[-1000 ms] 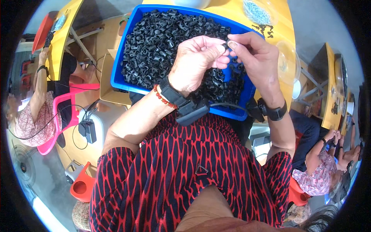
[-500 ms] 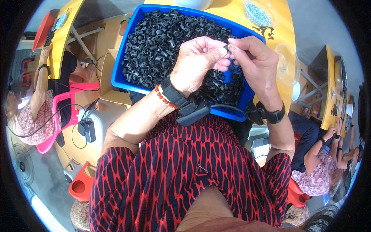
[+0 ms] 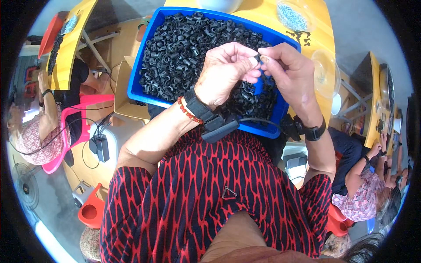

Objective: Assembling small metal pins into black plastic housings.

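Over the blue bin (image 3: 137, 74) my two hands meet, fingertips almost touching. My left hand (image 3: 228, 65) is closed in a pinch on a small black plastic part (image 3: 258, 57), mostly covered by the fingers. My right hand (image 3: 289, 65) pinches at the same spot from the other side; whether it grips that part or another small piece is hidden. Beneath the hands, the bin holds a heap of small black ring-shaped plastic parts (image 3: 180, 48). Its blue bottom shows through near the right hand.
On the yellow table (image 3: 258, 15) stand a clear dish of pale blue screws (image 3: 291, 17), several loose black pieces (image 3: 300, 37) and a clear plastic bowl (image 3: 322, 72). A cardboard box (image 3: 127, 96) is left of the bin. Co-workers sit at tables on both sides.
My hands stay together over the bin, with only slight finger shifts around the small part. The co-worker's arm at the left has drawn back from the table's black pieces.
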Tool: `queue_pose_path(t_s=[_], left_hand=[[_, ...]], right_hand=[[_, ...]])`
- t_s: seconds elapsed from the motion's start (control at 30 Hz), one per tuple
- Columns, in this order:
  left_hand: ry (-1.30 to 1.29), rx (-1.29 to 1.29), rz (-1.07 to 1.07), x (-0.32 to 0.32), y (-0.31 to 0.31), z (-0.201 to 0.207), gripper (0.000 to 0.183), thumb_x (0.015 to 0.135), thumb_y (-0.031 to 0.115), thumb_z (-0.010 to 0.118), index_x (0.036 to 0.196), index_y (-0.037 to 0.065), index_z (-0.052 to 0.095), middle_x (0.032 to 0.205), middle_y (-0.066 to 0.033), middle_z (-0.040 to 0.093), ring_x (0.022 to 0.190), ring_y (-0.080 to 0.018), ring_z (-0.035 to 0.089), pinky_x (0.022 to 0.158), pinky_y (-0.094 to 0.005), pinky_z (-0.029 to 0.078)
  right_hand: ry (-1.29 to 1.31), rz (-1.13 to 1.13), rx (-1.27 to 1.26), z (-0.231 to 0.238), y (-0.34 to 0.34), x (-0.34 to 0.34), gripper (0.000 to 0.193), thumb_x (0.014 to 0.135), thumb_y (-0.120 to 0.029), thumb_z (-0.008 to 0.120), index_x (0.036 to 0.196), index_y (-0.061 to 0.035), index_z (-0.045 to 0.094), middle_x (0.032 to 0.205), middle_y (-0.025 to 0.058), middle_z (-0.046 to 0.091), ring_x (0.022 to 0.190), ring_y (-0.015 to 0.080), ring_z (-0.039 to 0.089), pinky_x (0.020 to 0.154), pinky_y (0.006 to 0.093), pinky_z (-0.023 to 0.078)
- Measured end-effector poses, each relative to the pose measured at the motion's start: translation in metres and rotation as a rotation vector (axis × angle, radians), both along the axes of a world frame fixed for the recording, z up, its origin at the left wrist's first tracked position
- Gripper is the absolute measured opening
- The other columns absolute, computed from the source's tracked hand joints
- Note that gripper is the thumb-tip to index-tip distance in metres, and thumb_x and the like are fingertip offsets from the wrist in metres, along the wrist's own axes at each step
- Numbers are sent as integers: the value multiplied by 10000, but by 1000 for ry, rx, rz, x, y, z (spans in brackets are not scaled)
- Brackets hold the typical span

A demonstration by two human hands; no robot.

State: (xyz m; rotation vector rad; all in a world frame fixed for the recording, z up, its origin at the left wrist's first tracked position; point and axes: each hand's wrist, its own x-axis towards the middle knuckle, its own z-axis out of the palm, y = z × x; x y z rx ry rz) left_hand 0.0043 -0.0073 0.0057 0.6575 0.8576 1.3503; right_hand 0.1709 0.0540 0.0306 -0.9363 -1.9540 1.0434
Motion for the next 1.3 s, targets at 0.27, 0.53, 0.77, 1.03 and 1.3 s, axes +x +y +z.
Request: queue_pose_path(t_s=[0.27,0.53,0.77,1.03,1.3], left_hand=[[-23,0,-16,0,1,-5,112,943,85,611,1016,2,630,918,-108,694,780,-172,684,709,-314,589],[-170,0,-40,-4,4,-6,92,940,86,594,981,12,628,898,-98,688,754,-163,679,665,-308,585],[-117,-25,-11,0,3,-5,108,939,75,573,973,1,643,907,-107,694,805,-168,684,720,-304,580],[-105,-46,-50,-2,1,-1,119,942,112,610,962,3,656,924,-117,708,817,-163,681,746,-306,571],[-72,-21,-17,1,1,-3,141,927,86,636,1006,-27,663,922,-111,708,807,-158,677,762,-299,562]], right_hand=[[-57,68,263,3,1,0,98,824,19,668,922,14,673,762,89,620,681,159,623,613,262,494],[20,115,-49,7,-1,3,298,834,-44,707,1125,-6,653,775,29,619,703,87,593,623,243,493],[-349,208,338,19,2,-4,411,770,-185,765,1104,-2,610,829,120,632,733,261,653,653,345,528],[-421,196,331,25,0,-3,386,761,-175,747,1063,19,603,863,180,629,795,350,649,675,409,531],[-493,167,422,22,-2,0,403,786,-141,723,1111,46,575,904,194,629,823,363,650,699,426,536]])
